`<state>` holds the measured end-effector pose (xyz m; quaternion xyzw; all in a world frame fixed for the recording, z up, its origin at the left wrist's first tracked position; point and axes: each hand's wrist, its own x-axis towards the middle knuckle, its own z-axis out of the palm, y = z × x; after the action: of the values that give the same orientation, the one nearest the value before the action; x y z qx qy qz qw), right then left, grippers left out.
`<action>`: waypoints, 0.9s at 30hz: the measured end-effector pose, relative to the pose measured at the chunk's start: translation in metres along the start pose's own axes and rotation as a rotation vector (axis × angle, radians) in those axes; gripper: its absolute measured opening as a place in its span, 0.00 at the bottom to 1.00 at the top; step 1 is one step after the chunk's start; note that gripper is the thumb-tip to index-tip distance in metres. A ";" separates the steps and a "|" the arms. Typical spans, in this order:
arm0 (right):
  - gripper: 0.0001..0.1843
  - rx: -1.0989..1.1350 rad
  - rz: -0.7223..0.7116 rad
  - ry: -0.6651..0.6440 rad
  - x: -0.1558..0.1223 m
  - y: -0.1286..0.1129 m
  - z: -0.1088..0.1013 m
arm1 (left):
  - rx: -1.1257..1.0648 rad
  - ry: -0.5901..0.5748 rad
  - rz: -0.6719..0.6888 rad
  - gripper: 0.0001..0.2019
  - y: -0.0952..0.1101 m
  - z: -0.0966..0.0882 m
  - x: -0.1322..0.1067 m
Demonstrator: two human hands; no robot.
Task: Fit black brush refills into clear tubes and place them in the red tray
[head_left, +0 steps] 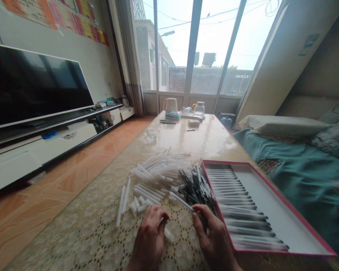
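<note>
Nothing legible from where I'm sitting, only blurred bands of print on the coloured poster [56, 19] above the television [36, 86], a small label [309, 44] on the right-hand wall panel [282, 56] too faint to make out

Smooth plastic tubes [158, 177] on lace cloth [84, 237], over a glossy wooden tabletop [203, 141].
</note>
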<state>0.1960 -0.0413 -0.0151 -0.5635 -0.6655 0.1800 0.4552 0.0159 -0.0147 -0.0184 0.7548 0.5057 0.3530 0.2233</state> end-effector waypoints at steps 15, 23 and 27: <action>0.07 -0.024 0.051 -0.001 0.002 -0.003 -0.004 | -0.006 -0.526 -0.084 0.13 -0.001 -0.061 0.007; 0.07 -0.020 0.045 0.008 0.002 0.000 -0.004 | -0.057 -0.576 0.003 0.04 -0.003 -0.062 0.009; 0.06 -0.031 -0.015 0.032 0.002 -0.001 -0.004 | -0.225 -0.322 -0.208 0.07 -0.008 -0.050 0.015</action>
<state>0.1988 -0.0407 -0.0120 -0.5684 -0.6651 0.1571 0.4582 -0.0235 0.0011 0.0136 0.7154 0.4962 0.2571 0.4194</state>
